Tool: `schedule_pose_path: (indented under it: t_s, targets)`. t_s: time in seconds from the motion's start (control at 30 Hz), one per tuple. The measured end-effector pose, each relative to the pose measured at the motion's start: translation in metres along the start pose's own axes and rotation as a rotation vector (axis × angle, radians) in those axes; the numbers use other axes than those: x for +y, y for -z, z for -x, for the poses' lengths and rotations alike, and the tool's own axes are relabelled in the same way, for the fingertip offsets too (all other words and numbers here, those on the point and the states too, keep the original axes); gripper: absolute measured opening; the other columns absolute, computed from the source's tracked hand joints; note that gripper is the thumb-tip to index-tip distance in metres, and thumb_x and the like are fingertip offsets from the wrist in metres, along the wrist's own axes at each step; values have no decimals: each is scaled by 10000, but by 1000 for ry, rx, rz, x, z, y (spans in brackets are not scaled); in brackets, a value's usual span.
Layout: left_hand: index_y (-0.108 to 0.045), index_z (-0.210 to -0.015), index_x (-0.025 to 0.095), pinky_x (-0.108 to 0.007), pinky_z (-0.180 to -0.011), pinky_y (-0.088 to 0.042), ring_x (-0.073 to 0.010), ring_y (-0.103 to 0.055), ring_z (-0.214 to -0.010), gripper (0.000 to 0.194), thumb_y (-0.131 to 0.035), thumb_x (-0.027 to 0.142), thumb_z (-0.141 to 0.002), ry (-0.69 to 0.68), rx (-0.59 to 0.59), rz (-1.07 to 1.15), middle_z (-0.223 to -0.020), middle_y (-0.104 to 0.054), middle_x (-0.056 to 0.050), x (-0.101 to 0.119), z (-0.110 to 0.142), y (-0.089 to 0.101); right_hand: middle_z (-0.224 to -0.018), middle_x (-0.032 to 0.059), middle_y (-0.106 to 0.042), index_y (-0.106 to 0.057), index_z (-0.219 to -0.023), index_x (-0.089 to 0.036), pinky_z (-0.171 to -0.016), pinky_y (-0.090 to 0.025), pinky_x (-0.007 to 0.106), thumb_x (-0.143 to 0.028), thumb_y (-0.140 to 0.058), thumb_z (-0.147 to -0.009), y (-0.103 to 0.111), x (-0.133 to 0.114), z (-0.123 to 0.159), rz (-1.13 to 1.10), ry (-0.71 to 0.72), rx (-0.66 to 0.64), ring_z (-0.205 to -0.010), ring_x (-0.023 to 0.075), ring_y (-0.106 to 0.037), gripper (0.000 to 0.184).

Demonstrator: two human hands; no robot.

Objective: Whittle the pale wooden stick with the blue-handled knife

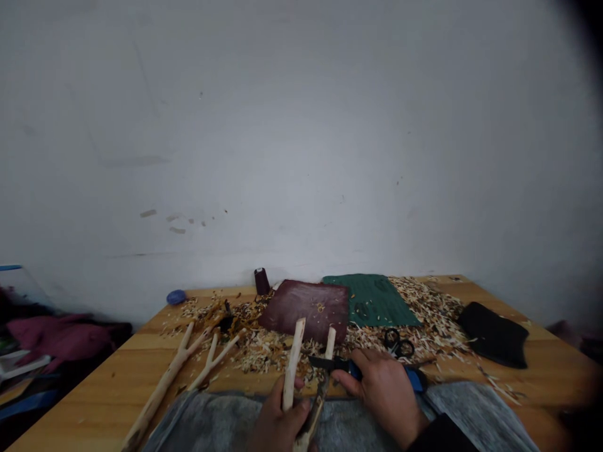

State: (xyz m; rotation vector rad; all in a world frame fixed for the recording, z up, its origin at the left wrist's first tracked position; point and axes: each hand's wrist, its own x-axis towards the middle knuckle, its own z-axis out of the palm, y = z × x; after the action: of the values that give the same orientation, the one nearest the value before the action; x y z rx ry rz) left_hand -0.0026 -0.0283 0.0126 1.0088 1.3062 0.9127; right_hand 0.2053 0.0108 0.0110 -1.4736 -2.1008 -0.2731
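My left hand [279, 422] is closed round the stem of a forked, peeled wooden branch [293, 364] whose two prongs point up and away from me. My right hand [382, 390] grips a knife with a blue and black handle [416, 378]. Its dark blade [323, 362] lies across the right prong of the fork. Both hands work over a grey cloth [217, 424] at the table's near edge.
Two more forked sticks [176, 364] lie on the wooden table [108, 389] at left. Wood shavings [424, 314] cover the middle. Behind them lie a dark red leather piece [308, 307], a green mat [372, 298], black scissors [398, 342], a black pouch [494, 333] and a thread spool [261, 280].
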Motion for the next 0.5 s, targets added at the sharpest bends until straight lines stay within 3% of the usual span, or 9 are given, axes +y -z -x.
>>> schedule_pose_path:
  t_s: [0.13,0.5]
  targets:
    - [-393,-1049,241,-240,-415,-429,-125,-549,-409,489,-635,518,-727,-1,53,-46,-565,-521,96,-2,1,0,-749,30,-650,-600,-792,-229,-679,-388,317,-549,-632,-823,-2,0,0,8,9,12,-748,227,-627,323]
    - [-438,-1088,212,-276,-448,-464,-145,-549,-432,532,-638,527,-709,-58,39,-71,-578,-541,71,-10,-1,2,-747,28,-641,-598,-804,-225,-684,-376,329,-552,-623,-822,-2,2,0,49,19,15,-740,231,-623,328]
